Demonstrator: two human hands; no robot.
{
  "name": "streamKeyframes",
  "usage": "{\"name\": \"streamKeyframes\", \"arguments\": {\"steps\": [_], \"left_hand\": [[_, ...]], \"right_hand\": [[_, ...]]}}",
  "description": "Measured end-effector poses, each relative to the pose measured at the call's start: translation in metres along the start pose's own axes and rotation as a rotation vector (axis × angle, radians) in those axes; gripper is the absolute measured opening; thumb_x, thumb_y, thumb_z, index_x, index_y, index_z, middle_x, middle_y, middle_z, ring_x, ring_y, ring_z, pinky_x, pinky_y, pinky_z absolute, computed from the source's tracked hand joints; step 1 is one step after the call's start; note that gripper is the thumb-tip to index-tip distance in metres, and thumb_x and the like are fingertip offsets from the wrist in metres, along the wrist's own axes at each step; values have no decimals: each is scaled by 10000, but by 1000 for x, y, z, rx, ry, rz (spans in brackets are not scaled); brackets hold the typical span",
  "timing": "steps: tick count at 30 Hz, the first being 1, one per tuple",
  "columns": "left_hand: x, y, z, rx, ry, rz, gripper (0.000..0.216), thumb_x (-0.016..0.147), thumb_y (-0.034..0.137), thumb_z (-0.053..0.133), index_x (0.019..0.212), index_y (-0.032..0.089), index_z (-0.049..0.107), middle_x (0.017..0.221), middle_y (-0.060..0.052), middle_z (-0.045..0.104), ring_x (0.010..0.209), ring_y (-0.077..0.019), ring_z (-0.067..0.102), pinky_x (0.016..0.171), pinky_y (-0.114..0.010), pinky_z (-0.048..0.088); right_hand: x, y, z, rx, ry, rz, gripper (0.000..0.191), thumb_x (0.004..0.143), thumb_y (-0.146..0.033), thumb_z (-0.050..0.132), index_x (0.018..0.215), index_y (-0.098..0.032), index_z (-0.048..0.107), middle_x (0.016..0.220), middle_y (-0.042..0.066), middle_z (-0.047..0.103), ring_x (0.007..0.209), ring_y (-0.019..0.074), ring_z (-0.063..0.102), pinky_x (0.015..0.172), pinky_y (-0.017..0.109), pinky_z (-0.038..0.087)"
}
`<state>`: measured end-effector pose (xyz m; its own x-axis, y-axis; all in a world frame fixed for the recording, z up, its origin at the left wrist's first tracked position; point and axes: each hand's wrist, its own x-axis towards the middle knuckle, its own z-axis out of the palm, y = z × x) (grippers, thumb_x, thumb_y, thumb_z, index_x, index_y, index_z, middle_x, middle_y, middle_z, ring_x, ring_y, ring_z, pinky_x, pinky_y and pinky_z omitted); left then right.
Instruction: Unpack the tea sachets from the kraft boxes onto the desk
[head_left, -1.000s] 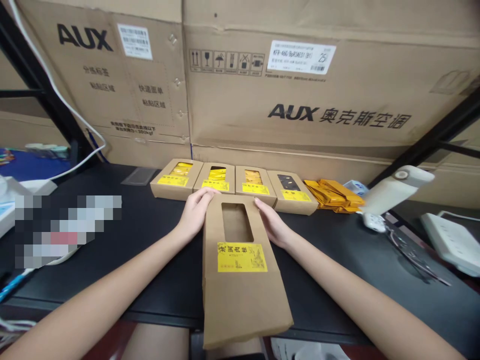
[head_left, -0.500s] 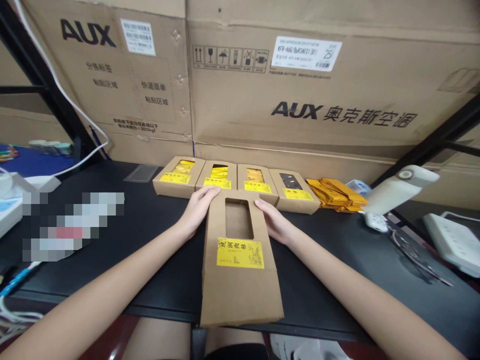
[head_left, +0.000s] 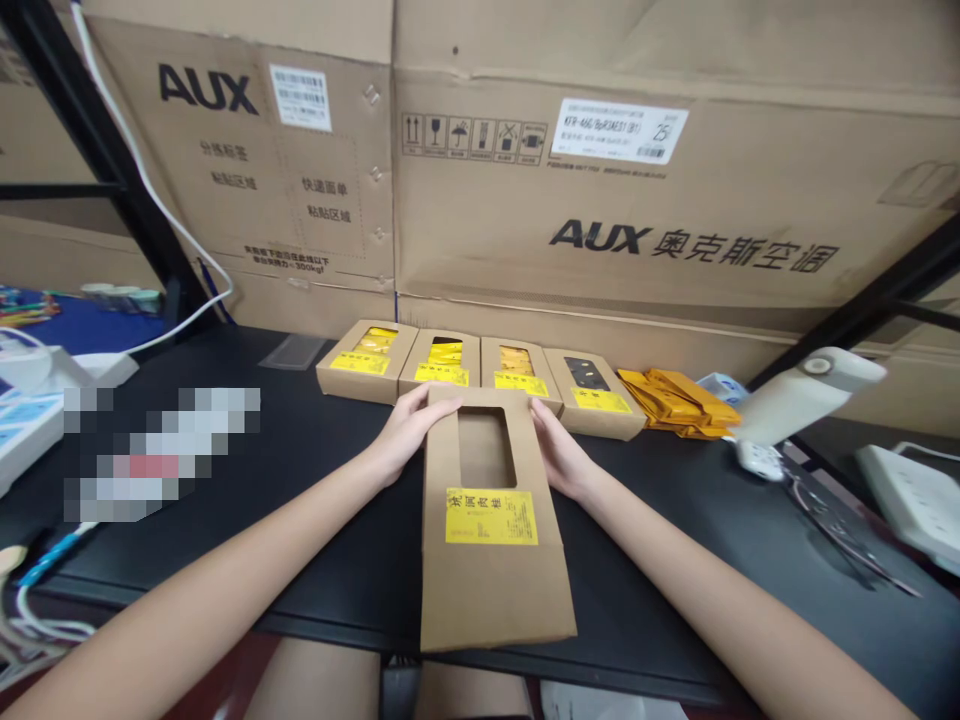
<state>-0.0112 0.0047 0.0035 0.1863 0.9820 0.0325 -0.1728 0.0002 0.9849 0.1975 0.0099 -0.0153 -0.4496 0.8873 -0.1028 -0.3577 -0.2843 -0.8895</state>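
A flat kraft-paper box [head_left: 491, 570] with a cut-out window and a yellow label lies lengthwise on the black table [head_left: 315, 500], its near end past the table's front edge. My left hand [head_left: 409, 435] grips its far left corner, fingers curled over the top edge. My right hand [head_left: 559, 455] presses against its far right side, fingers closed on the edge. Just behind stands a row of several like boxes [head_left: 480, 370] with yellow labels, some showing yellow sachets through their windows.
A pile of yellow sachets [head_left: 679, 400] lies right of the row. A white lamp-like device [head_left: 806, 395] and a white flat unit [head_left: 911, 495] sit at the right. Large AUX cartons [head_left: 600, 180] wall off the back. White gear and cables [head_left: 45, 400] are at the left.
The box has slid a little away from me toward the row, with both hands staying on its far end. The view has shifted slightly.
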Motion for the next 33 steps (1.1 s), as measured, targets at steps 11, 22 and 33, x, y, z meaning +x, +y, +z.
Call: {"name": "streamKeyframes", "arguments": {"steps": [11,22,33], "left_hand": [[3,5,-4,197,-32,16,330,716,383,673,971,177,633,1085,-70,673,1093,-262,581,944,-364,424],[1,14,-9,215,-269,-61,440,739,449,647,1116,223,631,1126,-86,661,1055,-277,598,750,-341,498],[-6,17,-14,227,-562,-311,426,717,367,674,1139,322,643,1172,3,662,1164,-252,569,949,-342,444]], "right_hand": [[-3,-3,2,-43,48,6,362,824,-375,599,1132,-188,630,1158,84,681,1162,232,589,1059,407,407],[-9,-12,9,-8,124,158,398,845,-496,536,1093,-205,648,1083,88,706,1076,262,632,987,423,469],[-9,-8,4,-517,-3,-81,422,784,-569,614,966,-201,710,1018,53,711,978,255,633,887,369,480]]}}
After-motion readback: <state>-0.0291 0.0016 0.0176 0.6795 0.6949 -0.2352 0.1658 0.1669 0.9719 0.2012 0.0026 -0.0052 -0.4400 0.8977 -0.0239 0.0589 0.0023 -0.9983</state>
